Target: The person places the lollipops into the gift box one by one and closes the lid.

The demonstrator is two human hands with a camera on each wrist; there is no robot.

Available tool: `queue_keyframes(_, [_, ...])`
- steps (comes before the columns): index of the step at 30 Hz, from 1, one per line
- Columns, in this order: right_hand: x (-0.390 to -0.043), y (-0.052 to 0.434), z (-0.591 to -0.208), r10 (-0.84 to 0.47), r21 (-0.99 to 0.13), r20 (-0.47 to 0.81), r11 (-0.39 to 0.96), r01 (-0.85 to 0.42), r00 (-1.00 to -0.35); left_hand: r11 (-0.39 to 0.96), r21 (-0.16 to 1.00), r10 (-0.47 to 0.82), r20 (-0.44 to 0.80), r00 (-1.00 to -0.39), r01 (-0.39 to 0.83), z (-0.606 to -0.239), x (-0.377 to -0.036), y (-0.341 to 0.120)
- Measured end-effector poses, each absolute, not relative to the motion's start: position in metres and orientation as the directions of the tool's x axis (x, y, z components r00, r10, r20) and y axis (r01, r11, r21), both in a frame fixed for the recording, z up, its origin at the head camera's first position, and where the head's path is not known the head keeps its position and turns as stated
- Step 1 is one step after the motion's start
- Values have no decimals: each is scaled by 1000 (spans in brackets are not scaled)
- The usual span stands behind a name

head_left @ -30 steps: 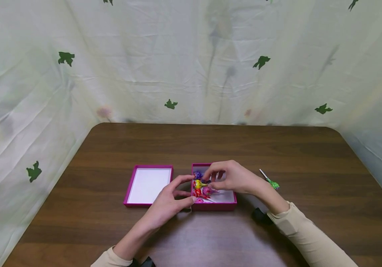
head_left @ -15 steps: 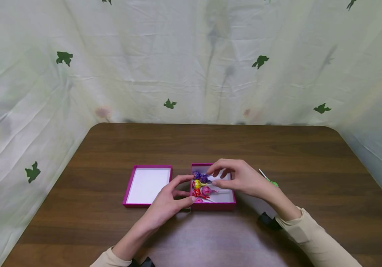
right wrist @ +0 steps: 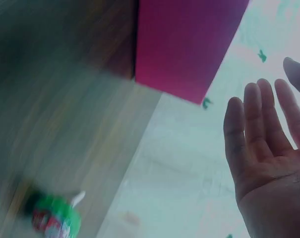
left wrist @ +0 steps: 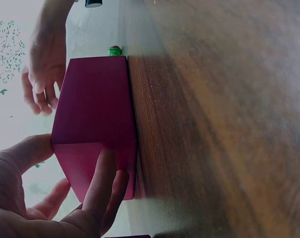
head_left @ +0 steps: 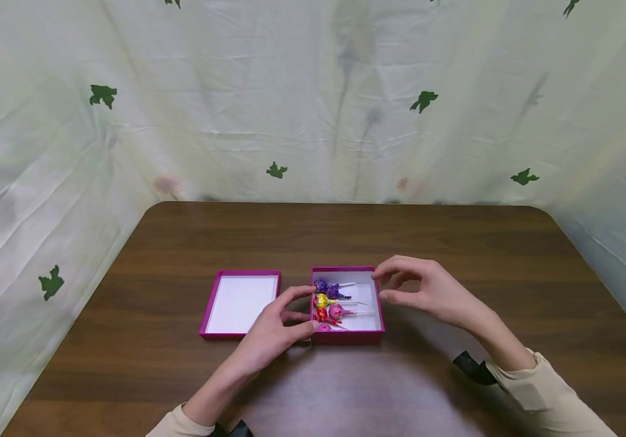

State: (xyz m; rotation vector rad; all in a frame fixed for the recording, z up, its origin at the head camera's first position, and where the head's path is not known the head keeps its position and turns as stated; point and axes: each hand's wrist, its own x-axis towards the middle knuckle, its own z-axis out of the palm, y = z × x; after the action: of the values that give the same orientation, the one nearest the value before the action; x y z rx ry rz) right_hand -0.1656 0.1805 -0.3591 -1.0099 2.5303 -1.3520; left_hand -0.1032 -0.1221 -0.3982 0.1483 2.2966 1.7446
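The left hand [head_left: 271,331] grips the magenta box [head_left: 348,337] at its left near corner, thumb over the rim and fingers curled against the outer wall, as the left wrist view shows plainly. The right hand [head_left: 430,291] hovers just beside the box's right wall, fingers loosely bent and parted, holding nothing; the right wrist view shows an empty palm with the fingers nearly straight. Inside the box, packed toward its left side, lie several wrapped lollipops [head_left: 330,302], purple at the far end, then yellow, red and pink, their white sticks pointing right across the white floor. One green lollipop [right wrist: 55,218] lies on the table [head_left: 345,237] to the right of the box, hidden behind the right hand in the head view. The box's lid [head_left: 241,302] lies open side up just to the left of the box, apart from it. By my reading, one sweet has been set in and the free hand is between picks: the next move calls for a reach right, away from the box, a pinch on the green lollipop's stick, and the left hand steadying the box meanwhile.
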Motion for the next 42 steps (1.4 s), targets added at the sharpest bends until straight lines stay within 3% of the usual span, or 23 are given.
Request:
queue_keyframes(8, [-161, 212, -355, -590, -723, 207, 444, -528, -780, 286, 956, 235, -141, -962, -70, -398, -104, -122])
queue_keyframes(15, [-159, 240, -359, -641, -676, 182, 469, -568, -746, 282, 957, 232, -138, -963, -70, -398, -104, -122])
queue_keyframes(22, [-163, 264, -375, -611, -645, 150, 535, -545, -777, 278, 958, 231, -143, -962, -76, -398, -104, -122])
queue_keyframes(37, [-174, 276, -403, -603, -671, 49, 571, -474, -796, 279, 958, 234, -134, -963, -65, -399, -104, -121])
queue_keyframes(42, [-175, 279, -406, -601, -653, 76, 573, -495, -796, 285, 956, 226, -136, -965, -68, -397, -104, -121])
